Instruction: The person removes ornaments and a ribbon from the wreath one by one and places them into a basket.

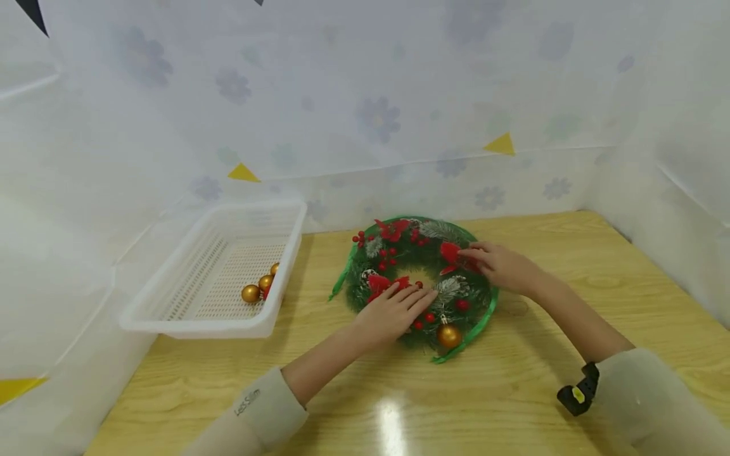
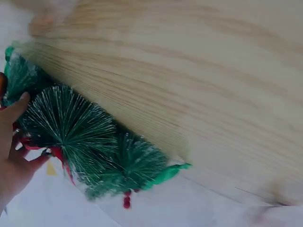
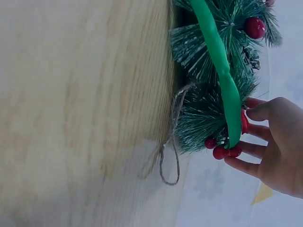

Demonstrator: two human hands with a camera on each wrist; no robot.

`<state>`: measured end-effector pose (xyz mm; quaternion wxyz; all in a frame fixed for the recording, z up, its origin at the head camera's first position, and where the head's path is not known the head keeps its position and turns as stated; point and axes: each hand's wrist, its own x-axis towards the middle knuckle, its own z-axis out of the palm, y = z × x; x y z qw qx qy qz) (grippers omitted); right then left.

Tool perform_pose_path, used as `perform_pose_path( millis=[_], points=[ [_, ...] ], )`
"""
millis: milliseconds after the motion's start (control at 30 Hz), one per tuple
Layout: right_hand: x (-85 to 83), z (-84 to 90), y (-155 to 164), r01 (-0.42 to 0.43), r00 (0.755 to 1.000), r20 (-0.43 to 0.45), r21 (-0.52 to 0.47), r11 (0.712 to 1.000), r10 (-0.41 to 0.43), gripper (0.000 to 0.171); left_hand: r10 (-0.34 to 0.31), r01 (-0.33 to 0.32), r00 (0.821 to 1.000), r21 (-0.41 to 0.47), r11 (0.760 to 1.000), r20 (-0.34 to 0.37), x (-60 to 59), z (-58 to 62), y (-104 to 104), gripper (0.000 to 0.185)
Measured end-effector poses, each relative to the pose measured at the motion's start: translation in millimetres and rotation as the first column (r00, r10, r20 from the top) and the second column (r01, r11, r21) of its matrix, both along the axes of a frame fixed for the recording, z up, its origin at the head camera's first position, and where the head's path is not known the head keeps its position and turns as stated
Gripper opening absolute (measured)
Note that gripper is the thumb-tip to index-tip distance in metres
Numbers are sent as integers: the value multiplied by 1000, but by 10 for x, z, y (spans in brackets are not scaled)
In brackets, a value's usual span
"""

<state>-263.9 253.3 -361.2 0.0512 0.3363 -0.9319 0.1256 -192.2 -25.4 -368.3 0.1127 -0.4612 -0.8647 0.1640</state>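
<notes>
Close-up here is mostly wooden tabletop point(image 2: 199, 80), pale grain running diagonally. Along the lower left edge sits the wreath point(image 2: 80, 137), all frosty-tipped green needles fanning out in tufts. The left hand point(image 2: 12, 156) comes in from the left, fingers point(image 2: 16, 106) resting on the needles. A bit of green ribbon point(image 2: 173, 170) pokes out right, and a red berry point(image 2: 126, 203) dangles underneath.

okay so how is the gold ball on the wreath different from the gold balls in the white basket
The gold ball on the wreath sits alone on the near rim of the wreath, on the wooden table. The gold balls in the basket lie loose together in a near corner of the white basket, left of the wreath. The wreath's ball looks larger in the head view and lies close to the left hand. All are round and shiny gold.
</notes>
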Motion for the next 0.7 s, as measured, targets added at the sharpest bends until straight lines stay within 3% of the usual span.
perform_pose_path(
  millis=[167,467,700],
  points=[
    [127,27,-61,40,999,-34,46,998,-38,38,-43,43,999,8,999,29,-129,14,-236,73],
    [485,63,-255,136,986,-113,94,986,-125,34,-116,116,993,17,993,-14,-300,30,-552,76],
    [592,51,-343,209,974,-101,63,976,-202,35,-135,133,990,47,990,38,-316,92,-633,66]
  ],
)
